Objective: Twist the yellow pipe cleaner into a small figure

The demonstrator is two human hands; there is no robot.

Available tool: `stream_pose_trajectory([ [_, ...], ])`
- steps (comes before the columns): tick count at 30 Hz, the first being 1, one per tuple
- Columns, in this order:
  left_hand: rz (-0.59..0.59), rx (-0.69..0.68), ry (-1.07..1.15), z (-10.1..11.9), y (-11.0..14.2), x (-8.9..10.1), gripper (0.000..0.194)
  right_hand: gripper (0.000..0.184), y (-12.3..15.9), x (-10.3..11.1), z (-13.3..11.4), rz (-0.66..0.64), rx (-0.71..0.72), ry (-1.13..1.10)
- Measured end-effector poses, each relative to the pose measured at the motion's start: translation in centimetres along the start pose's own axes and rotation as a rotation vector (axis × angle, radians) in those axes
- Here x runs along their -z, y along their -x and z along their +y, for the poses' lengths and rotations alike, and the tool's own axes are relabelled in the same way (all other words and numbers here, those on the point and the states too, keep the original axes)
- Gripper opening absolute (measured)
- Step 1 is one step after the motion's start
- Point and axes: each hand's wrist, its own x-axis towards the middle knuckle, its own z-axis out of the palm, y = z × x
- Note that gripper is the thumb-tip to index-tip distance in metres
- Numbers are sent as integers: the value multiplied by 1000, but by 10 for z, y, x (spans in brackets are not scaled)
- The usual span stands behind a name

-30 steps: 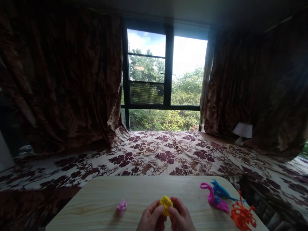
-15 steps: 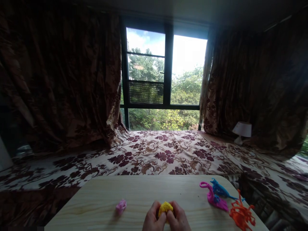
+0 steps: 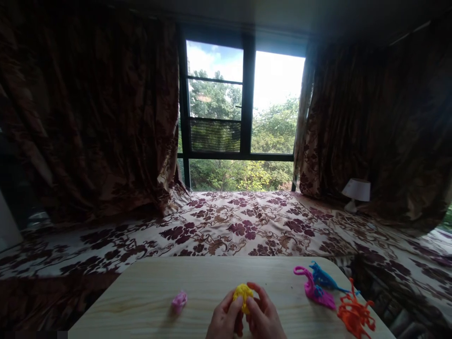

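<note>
A lump of yellow modelling clay [image 3: 243,295] is held between both hands at the near middle of the table. My left hand [image 3: 225,316] grips its left side, thumb pressed on the front. From the right, my right hand [image 3: 263,314] pinches it, thumb on the front and a finger raised over the top edge. Off to the left lies a small crumpled pink lump [image 3: 180,300], touched by neither hand. To the right sit a magenta long-necked clay figure [image 3: 312,289], a blue clay figure [image 3: 325,277] and an orange clay shape with many strands [image 3: 355,311].
The light wooden table [image 3: 141,287] has rounded far corners. Behind it spreads a ledge under a floral cloth [image 3: 243,226], reaching to the window. A small white lamp [image 3: 356,190] stands at the right, near dark curtains [image 3: 332,117].
My hands have shifted on the yellow clay, which now shows taller and more upright. The fingers of my right hand have risen and spread a little. The other clay pieces stay put.
</note>
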Motion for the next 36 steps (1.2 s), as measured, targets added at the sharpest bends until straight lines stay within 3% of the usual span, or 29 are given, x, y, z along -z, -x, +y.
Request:
stream_pose_trajectory([
  [4, 3, -10, 69, 5, 1, 0, 33, 55, 2, 1, -6, -62, 45, 122],
  [11, -77, 60, 139, 3, 1, 0, 28, 33, 3, -4, -7, -3, 148, 189],
  [14, 11, 54, 129, -7, -2, -3, 29, 27, 5, -9, -1, 59, 170, 295],
  [17, 119, -44, 89, -12, -3, -6, 26, 25, 7, -11, 6, 95, 199, 421],
  [23, 123, -101, -30, -3, 4, -6, 23, 14, 11, -7, 6, 145, 266, 631],
  [27, 58, -61, 5, 2, 5, -4, 20, 15, 11, -9, -11, 77, 209, 433],
  [31, -39, 103, 162, 6, 2, 1, 37, 31, 9, -8, -23, 28, 88, 145],
  [36, -52, 132, 225, 6, -3, 3, 43, 42, 7, 0, -22, -62, 43, 135],
])
